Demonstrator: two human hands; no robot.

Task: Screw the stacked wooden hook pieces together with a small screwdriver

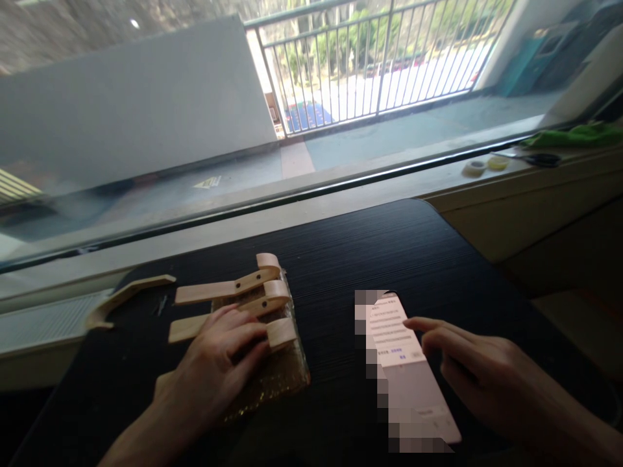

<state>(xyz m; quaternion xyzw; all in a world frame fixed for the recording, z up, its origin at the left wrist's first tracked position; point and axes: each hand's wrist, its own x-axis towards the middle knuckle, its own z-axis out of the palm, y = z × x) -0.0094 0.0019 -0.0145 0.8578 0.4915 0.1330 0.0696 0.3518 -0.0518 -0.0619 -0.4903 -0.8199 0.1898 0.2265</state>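
Note:
On the dark table, my left hand (224,357) lies over the nearest of three light bent-wood pieces, its fingers and thumb closed about the piece near its curled end (282,333). Two similar pieces, a middle one (272,303) and a far one (250,281), lie beyond it, with dark round holes or screw heads in them. Beneath them is a shiny clear plastic wrap (287,373). To the right lies a phone (409,383), its lit screen showing lines of text, partly pixelated. My right hand (472,363) points its index finger at that screen, other fingers curled, holding nothing.
Another bent-wood piece (129,292) sits at the table's (350,253) left edge, beside some small metal parts (159,305). Along the windowsill are tape rolls (474,168), scissors (540,159) and a green cloth (574,135). A window closes off the far side.

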